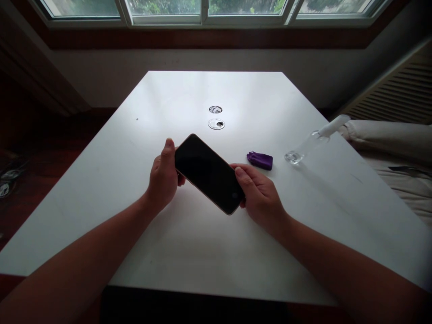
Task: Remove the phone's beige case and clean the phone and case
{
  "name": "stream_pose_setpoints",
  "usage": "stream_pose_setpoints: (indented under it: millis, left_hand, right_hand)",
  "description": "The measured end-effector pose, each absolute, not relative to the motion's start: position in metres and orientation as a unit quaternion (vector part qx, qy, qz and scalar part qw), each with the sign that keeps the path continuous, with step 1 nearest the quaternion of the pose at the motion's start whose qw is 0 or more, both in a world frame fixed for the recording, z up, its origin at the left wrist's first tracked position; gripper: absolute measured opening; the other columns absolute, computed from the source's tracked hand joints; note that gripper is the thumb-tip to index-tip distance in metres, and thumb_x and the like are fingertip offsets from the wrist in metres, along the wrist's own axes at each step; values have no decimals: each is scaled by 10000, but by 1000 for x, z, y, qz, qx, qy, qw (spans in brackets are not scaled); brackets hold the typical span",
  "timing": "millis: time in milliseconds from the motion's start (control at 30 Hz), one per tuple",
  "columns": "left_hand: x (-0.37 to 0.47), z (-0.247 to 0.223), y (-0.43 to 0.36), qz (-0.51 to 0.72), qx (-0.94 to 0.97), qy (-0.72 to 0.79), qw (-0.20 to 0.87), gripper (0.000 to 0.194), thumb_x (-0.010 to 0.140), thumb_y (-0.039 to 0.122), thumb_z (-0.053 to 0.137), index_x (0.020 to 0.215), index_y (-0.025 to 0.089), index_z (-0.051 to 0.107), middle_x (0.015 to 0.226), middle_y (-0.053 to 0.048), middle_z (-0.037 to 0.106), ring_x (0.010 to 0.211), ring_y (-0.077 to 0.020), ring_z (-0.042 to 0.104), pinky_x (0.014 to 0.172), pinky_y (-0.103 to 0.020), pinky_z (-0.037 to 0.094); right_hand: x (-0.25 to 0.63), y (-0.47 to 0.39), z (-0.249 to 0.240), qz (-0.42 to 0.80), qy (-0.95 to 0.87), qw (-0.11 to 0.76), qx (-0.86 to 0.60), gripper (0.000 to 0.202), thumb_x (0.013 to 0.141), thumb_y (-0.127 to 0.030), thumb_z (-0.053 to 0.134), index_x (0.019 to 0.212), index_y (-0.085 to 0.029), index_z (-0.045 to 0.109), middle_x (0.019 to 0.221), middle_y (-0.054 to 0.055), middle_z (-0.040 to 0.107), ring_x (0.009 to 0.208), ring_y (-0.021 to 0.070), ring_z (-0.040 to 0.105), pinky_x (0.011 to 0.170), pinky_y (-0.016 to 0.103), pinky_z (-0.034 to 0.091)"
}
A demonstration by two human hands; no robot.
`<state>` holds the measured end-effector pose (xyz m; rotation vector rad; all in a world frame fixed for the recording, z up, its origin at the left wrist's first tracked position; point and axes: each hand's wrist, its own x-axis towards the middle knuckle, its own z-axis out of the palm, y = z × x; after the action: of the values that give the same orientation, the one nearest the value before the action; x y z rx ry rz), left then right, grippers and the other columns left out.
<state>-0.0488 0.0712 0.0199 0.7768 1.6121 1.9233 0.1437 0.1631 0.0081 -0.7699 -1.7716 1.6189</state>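
Observation:
A smartphone [209, 173] with a dark screen is held tilted above the white table, its upper end to the left. My left hand [164, 173] grips that upper left end, thumb at the edge and fingers partly hidden behind. At the lower right end, my right hand [258, 191] is closed on the phone, with the thumb on its front edge. Just beyond my right hand lies a folded purple cloth [259, 160]. Farther right, a clear spray bottle [308, 144] with a white top lies on its side.
The white table [189, 256] has two round cable holes, one of them a grommet [216, 124], near its middle. A window [202, 13] is beyond the far edge. To the right stands a seat with a pale cushion [378, 139].

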Motion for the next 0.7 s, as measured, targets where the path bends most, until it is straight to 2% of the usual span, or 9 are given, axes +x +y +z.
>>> stream_pose_setpoints:
  millis: [267, 500, 700]
  left_hand:
    - [-54, 18, 74, 731, 278, 538, 316, 601, 937, 664, 495, 540, 217, 430, 396, 50, 356, 311, -81, 350, 314, -236, 207]
    - [-54, 15, 77, 756, 243, 515, 323, 570, 950, 592, 536, 543, 209, 425, 388, 64, 332, 293, -65, 329, 311, -211, 201]
    - [-55, 10, 77, 760, 244, 495, 344, 592, 943, 627, 525, 538, 206, 436, 392, 63, 318, 298, -65, 312, 308, -209, 183]
  right_hand:
    - [147, 161, 10, 611, -676, 309, -272, 367, 990, -532, 569, 1149, -231, 706, 626, -38, 577, 456, 94, 510, 372, 204, 397]
    - [149, 161, 11, 582, -698, 318, -272, 350, 998, -513, 564, 1153, -237, 713, 624, -36, 587, 447, 96, 509, 380, 208, 401]
    - [148, 161, 12, 550, -711, 334, -284, 345, 988, -510, 580, 1124, -234, 736, 606, -31, 582, 432, 99, 495, 369, 213, 391]
